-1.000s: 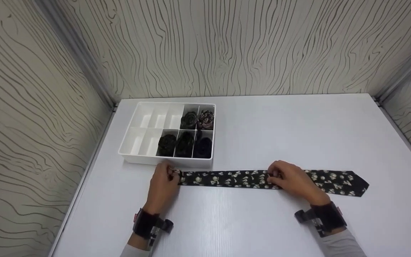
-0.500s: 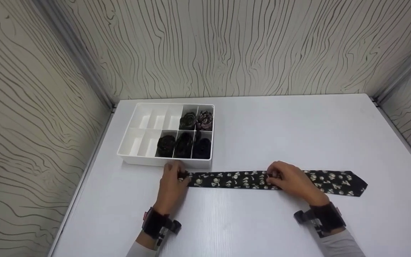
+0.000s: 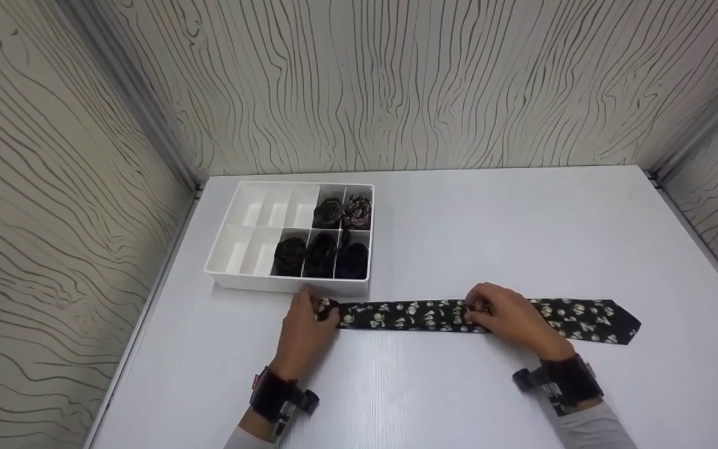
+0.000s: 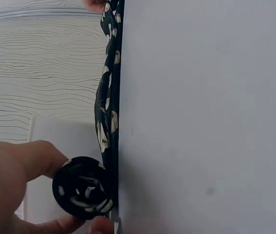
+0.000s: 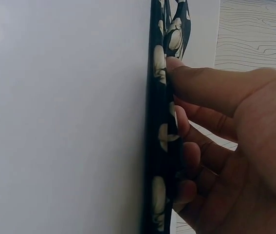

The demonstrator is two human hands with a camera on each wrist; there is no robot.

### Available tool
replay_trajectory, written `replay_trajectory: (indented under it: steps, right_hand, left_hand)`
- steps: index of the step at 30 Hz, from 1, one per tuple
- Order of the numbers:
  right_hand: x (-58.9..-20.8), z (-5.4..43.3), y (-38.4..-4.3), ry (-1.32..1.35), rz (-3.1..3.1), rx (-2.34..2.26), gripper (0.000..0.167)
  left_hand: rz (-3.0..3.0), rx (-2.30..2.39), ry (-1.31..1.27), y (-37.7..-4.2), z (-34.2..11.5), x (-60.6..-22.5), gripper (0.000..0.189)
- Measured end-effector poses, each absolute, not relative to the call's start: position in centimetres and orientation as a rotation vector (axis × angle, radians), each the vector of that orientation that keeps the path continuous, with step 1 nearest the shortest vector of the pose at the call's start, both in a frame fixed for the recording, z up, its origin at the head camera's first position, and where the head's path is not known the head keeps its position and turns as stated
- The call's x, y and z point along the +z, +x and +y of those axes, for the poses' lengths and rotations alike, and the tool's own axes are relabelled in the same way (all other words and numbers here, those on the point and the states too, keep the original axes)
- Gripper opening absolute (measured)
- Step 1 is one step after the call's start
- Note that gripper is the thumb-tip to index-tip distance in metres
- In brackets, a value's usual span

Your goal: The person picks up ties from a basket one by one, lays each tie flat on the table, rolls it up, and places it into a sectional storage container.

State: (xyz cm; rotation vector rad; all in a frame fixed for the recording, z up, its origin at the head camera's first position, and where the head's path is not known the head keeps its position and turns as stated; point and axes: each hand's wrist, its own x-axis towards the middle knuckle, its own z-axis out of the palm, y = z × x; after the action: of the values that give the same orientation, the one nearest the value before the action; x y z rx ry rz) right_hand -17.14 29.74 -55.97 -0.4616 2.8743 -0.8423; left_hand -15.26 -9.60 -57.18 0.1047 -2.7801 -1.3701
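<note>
A black necktie (image 3: 409,315) with a pale skull-and-bones pattern lies stretched sideways on the white table, its pointed wide end (image 3: 608,321) to the right. The narrow end is wound into a small round coil (image 4: 82,187), held between the thumb and fingers of my left hand (image 3: 306,333), just in front of the white box. Farther right, my right hand (image 3: 512,317) pinches the tie's flat length with thumb and curled fingers. In the right wrist view the thumb (image 5: 201,85) and fingertips touch the fabric, which bunches slightly beyond the thumb.
Behind my left hand stands a white divided box (image 3: 259,284). Several dark rolled ties, such as a patterned roll (image 3: 358,211), sit in its right-hand compartments; the left ones are bare. A wood-grain patterned wall (image 3: 427,87) rises behind the table.
My left hand has moved right along the tie with the coil, and the flat stretch between the hands is shorter. My right hand has stayed nearly in place.
</note>
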Motion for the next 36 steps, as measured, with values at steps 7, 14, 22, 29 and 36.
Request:
replay_trajectory:
  steps: [7, 14, 22, 29, 36]
  right_hand:
    - [-55.4, 29.2, -16.8, -0.479, 2.868, -0.842, 0.02]
    - [-54.2, 27.3, -16.3, -0.578, 2.844, -0.914, 0.017]
    - [-54.0, 24.8, -16.2, -0.721, 2.788, -0.893, 0.015]
    - [-53.8, 22.2, -16.6, -0.833, 2.744, -0.9, 0.014]
    - [-54.0, 18.5, -16.7, -0.967, 2.727, -0.922, 0.02]
  left_hand:
    - [-2.751, -1.372, -0.025, -14.9, -8.5, -57.2, 0.034]
    - [-2.762, -1.268, -0.211, -14.7, -7.4, -57.1, 0.025]
    - [-2.764, -1.237, -0.194, -14.7, -7.4, -56.8, 0.015]
    - [-2.808, -1.339, -0.102, -14.5, -6.8, -57.0, 0.042]
    - [-2.806, -1.398, -0.16, -14.5, -5.3, -56.7, 0.04]
